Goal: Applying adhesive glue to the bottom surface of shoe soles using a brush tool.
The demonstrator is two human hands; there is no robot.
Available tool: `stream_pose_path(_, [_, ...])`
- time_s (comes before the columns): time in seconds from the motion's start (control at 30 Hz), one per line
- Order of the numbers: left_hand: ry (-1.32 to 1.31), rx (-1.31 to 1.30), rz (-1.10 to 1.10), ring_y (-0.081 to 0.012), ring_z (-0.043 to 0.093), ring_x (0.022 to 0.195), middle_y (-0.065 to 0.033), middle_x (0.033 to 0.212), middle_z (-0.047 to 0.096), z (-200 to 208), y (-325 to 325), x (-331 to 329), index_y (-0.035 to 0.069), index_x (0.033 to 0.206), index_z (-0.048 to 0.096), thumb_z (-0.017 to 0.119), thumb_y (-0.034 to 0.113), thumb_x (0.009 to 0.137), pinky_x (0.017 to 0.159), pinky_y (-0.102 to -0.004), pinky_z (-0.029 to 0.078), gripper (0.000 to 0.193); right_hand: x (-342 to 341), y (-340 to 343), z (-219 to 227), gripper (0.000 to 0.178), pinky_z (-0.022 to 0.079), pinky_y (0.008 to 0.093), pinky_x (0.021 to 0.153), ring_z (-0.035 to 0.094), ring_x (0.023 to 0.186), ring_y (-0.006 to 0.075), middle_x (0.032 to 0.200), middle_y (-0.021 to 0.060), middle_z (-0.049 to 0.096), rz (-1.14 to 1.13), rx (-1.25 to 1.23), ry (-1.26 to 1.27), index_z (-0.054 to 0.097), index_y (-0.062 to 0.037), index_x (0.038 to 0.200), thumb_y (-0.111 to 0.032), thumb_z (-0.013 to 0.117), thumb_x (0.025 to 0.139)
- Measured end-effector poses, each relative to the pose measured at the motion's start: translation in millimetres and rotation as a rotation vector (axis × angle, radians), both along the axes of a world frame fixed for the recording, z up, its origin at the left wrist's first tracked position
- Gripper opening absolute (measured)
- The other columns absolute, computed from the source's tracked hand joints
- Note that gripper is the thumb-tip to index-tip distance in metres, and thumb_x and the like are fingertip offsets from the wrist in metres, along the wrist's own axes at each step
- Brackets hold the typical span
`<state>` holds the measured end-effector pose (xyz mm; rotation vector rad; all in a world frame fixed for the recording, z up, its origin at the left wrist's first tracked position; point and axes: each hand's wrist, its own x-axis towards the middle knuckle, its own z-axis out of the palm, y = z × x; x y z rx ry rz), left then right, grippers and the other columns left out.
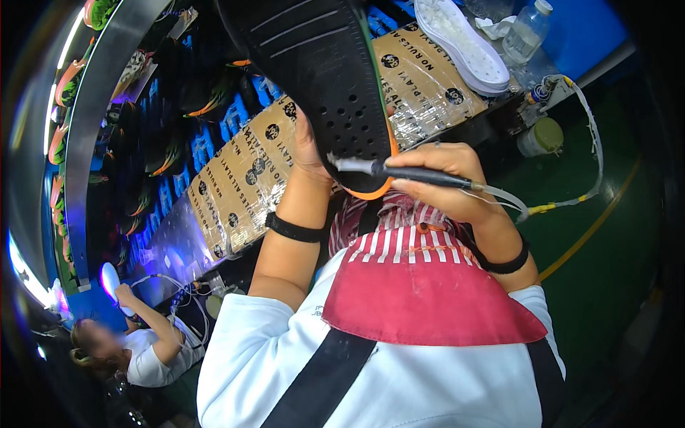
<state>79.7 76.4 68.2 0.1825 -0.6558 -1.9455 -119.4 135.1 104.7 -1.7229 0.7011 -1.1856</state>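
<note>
My left hand is closed round the heel end of a black shoe upper, mostly hidden behind it. The upper's flat bottom faces me, with several small holes and pale lines across it, and orange and green show along its edge. My right hand grips a glue brush with a black handle, fed by a thin clear tube. Its whitish bristles touch or lie just over the heel end of the bottom.
Cardboard under clear wrap covers the bench. White soles and a clear bottle stand at the far right, above a lidded jar. The tube loops at right. Shoes hang at left; a co-worker holds a sole.
</note>
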Motion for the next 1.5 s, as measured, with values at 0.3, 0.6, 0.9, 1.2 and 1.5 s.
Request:
stream_pose_path(0.3, [-0.286,-0.034,-0.005,-0.0377,0.055,0.108,-0.0239,0.121,0.053,-5.3,-15.4,25.9,-0.001,0.131,0.041,0.055,0.058,0.079,0.090,-0.0471,0.048,0.080,-6.7,-0.6,-2.5,0.023,0.048,0.0238,0.057,0.064,0.063,0.0148,0.075,0.0129,0.067,0.128,-0.062,0.048,0.067,0.0013,0.095,-0.004,0.071,0.073])
stream_pose_path(0.6, [-0.309,-0.088,-0.199,-0.0205,0.063,0.095,-0.0152,0.110,0.062,21.3,-23.8,24.7,-0.003,0.119,0.053,0.054,0.029,0.090,0.083,-0.0313,0.052,0.043,-10.4,4.0,-2.2,0.023,0.047,0.0241,0.055,0.063,0.060,0.0168,0.072,0.0117,0.065,0.166,-0.080,0.071,0.068,-0.0002,0.095,-0.004,0.073,0.072])
stream_pose_path(0.9, [-0.676,-0.099,-0.251,-0.0141,0.065,0.086,-0.0115,0.101,0.066,44.8,-27.5,18.0,-0.002,0.112,0.059,0.055,0.031,0.091,0.074,-0.0245,0.053,0.040,-9.2,6.1,-4.8,0.023,0.044,0.0273,0.053,0.058,0.056,0.0172,0.073,0.0114,0.065,0.184,-0.107,0.092,0.068,-0.0006,0.094,-0.005,0.072,0.073])
stream_pose_path(1.2, [-1.050,-0.215,-0.413,-0.0100,0.061,0.088,-0.0079,0.104,0.065,59.6,-32.6,12.7,0.000,0.115,0.059,0.053,0.035,0.092,0.078,-0.0222,0.049,0.043,-7.5,4.9,-12.3,0.023,0.045,0.0301,0.053,0.058,0.055,0.0209,0.068,0.0113,0.063,0.344,-0.213,0.180,0.068,-0.0017,0.092,-0.006,0.073,0.071])
stream_pose_path(1.5, [-1.272,-0.404,-0.528,-0.0143,0.058,0.098,-0.0097,0.111,0.062,51.9,-40.7,5.9,-0.002,0.113,0.060,0.050,0.040,0.093,0.086,-0.0263,0.045,0.048,0.3,3.9,-21.3,0.023,0.044,0.0300,0.054,0.059,0.057,0.0218,0.068,0.0122,0.063,0.264,-0.197,0.239,0.068,-0.0017,0.093,-0.005,0.072,0.071])
